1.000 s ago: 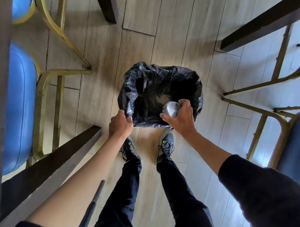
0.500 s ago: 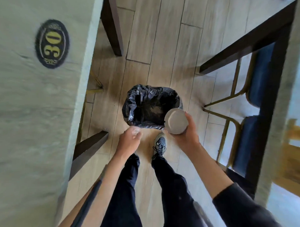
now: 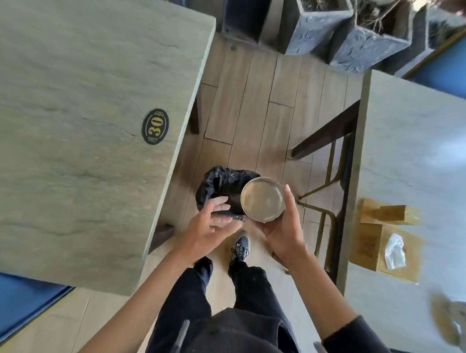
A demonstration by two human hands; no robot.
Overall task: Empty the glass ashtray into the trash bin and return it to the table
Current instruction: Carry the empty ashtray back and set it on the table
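My right hand [image 3: 284, 231] holds the round glass ashtray [image 3: 262, 199] upright at waist height, its open bowl facing up and looking empty. The ashtray hangs above the right edge of the trash bin [image 3: 221, 186], which is lined with a black bag and stands on the wooden floor between two tables. My left hand [image 3: 211, 225] is open just left of the ashtray, fingers spread, holding nothing. The grey-green table with the oval "30" plate [image 3: 155, 126] fills the left side.
A second pale table [image 3: 412, 156] stands at the right, carrying a wooden holder [image 3: 383, 216] and a crumpled clear wrapper [image 3: 395, 250]. Dark stone planters [image 3: 337, 26] line the far end of the aisle. Blue chair seats [image 3: 16, 300] sit beside both tables.
I have straightened up from the bin. The ashtray has risen out of the bin and turned mouth-up in my right hand. My left hand has let go of the bag rim and opened.
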